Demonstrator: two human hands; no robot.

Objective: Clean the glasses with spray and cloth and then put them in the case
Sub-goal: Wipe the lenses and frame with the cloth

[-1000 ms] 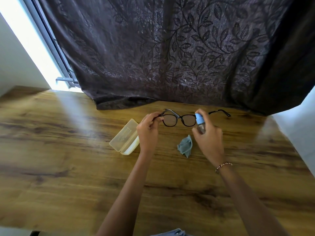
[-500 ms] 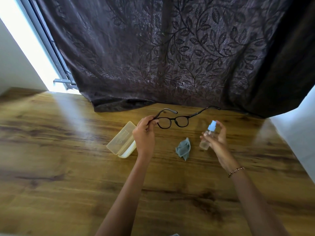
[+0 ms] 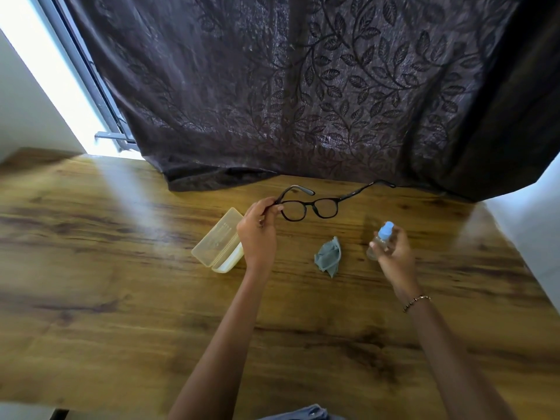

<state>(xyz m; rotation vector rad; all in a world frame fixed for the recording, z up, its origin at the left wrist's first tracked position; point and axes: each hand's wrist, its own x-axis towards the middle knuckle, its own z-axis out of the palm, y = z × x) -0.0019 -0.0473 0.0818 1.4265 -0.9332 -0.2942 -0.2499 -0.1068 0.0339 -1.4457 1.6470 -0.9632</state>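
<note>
My left hand (image 3: 257, 234) pinches the left hinge of black-framed glasses (image 3: 312, 209) and holds them above the wooden table (image 3: 121, 298), arms unfolded and pointing away from me. My right hand (image 3: 394, 256) grips a small clear spray bottle (image 3: 380, 242) with a light blue cap, low over the table to the right of the glasses. A crumpled grey-blue cloth (image 3: 328, 257) lies on the table between my hands. A pale yellow translucent case (image 3: 218, 241) lies open just left of my left hand.
A dark curtain with a leaf pattern (image 3: 303, 101) hangs behind the table and rests on its far edge. A bright window strip (image 3: 54, 80) is at the upper left. A white wall (image 3: 533, 231) borders the table's right side.
My right hand has drawn the spray bottle away from the lenses, down and to the right. My left hand still holds the glasses, now slightly higher and tilted.
</note>
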